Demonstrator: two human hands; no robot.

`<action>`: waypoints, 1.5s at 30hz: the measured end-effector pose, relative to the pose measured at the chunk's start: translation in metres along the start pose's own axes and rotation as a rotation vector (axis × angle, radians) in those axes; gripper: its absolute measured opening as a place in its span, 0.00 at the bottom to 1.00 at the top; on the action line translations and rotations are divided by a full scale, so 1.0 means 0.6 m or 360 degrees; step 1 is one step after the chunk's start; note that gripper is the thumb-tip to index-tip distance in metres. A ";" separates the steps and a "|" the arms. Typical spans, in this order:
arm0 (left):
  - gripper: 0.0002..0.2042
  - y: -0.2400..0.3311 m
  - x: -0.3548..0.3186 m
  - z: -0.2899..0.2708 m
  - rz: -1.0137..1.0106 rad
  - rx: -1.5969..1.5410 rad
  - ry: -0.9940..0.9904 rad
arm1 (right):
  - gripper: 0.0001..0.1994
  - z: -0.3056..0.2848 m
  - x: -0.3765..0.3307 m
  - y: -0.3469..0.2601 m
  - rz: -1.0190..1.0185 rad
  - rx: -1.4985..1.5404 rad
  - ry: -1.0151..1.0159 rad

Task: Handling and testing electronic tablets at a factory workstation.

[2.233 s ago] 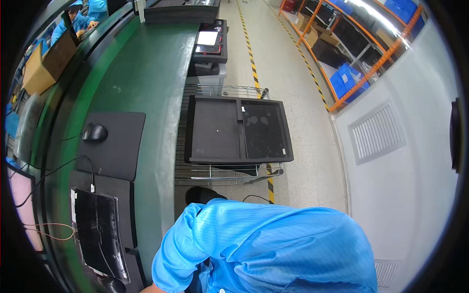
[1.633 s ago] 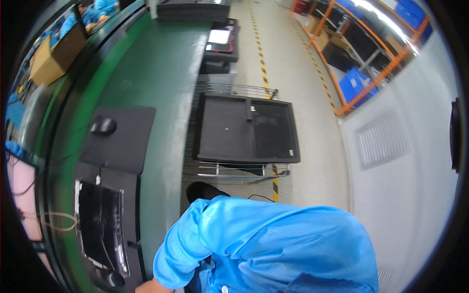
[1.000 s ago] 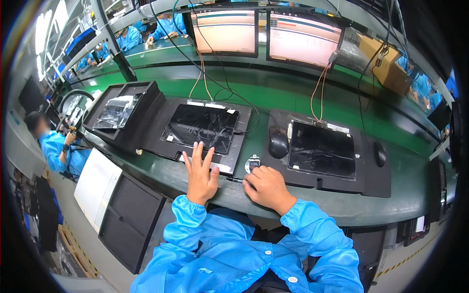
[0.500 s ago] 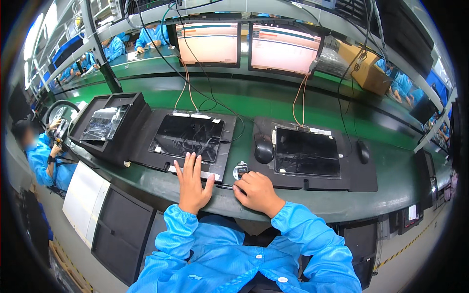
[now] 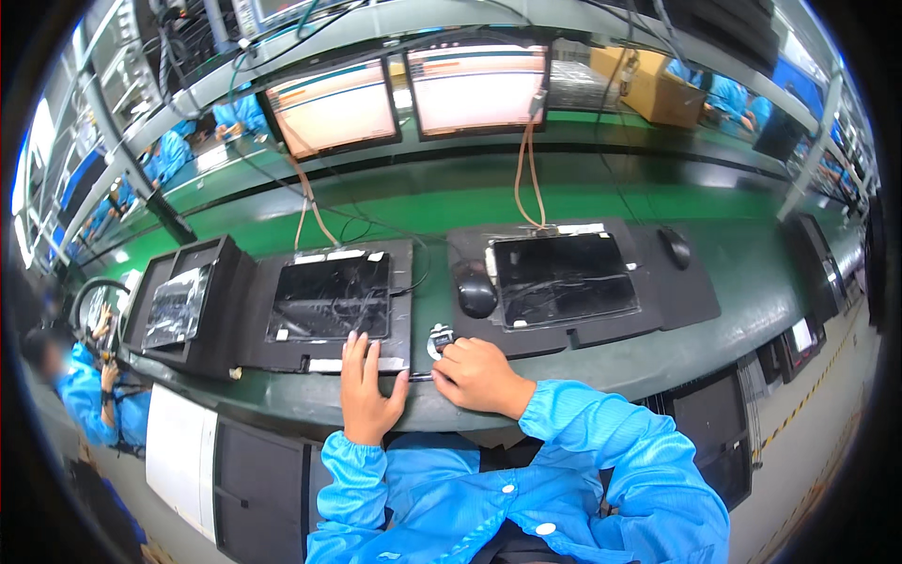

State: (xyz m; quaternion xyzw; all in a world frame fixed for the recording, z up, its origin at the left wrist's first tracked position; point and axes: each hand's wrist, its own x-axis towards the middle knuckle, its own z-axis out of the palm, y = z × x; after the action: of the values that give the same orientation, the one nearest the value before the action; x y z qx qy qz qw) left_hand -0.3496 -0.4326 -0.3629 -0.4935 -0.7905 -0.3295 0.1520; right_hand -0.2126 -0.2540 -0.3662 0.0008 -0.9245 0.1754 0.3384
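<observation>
My left hand (image 5: pixel 368 390) lies flat, fingers apart, on the near edge of the left black fixture (image 5: pixel 282 352), which holds a dark glossy tablet panel (image 5: pixel 331 297). My right hand (image 5: pixel 479 374) is curled at the bench edge, its fingertips on a small silver part (image 5: pixel 440 339) between the two fixtures. A second tablet panel (image 5: pixel 561 278) sits in the right fixture (image 5: pixel 658 310), with a black mouse (image 5: pixel 475 293) beside it.
Two lit monitors (image 5: pixel 331 103) (image 5: pixel 479 86) stand behind, with orange cables running down to the panels. A black tray (image 5: pixel 178 305) with a wrapped panel sits at left. Another mouse (image 5: pixel 675 246) lies at right. A person in blue (image 5: pixel 80 395) sits at lower left.
The view swung from the aisle and a cart round to the green bench. Both hands came to rest at the bench edge and have stayed there for the last second.
</observation>
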 end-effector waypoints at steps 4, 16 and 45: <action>0.09 -0.015 -0.015 0.011 0.0196 -0.0091 0.0435 | 0.06 0.006 -0.007 0.009 -0.0030 0.0023 0.0001; 0.13 0.071 0.007 -0.113 0.1016 0.0078 0.1469 | 0.09 0.040 -0.022 0.022 -0.0094 0.0102 0.0198; 0.13 0.218 0.062 -0.137 0.0782 -0.0204 0.1150 | 0.09 0.044 -0.028 0.028 -0.0028 0.0026 0.0193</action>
State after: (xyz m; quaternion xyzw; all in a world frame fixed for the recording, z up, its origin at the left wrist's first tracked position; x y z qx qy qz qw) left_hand -0.2590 -0.4240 -0.2329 -0.5283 -0.5237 -0.4832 0.4616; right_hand -0.2178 -0.2489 -0.4008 0.0010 -0.9008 0.1796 0.3953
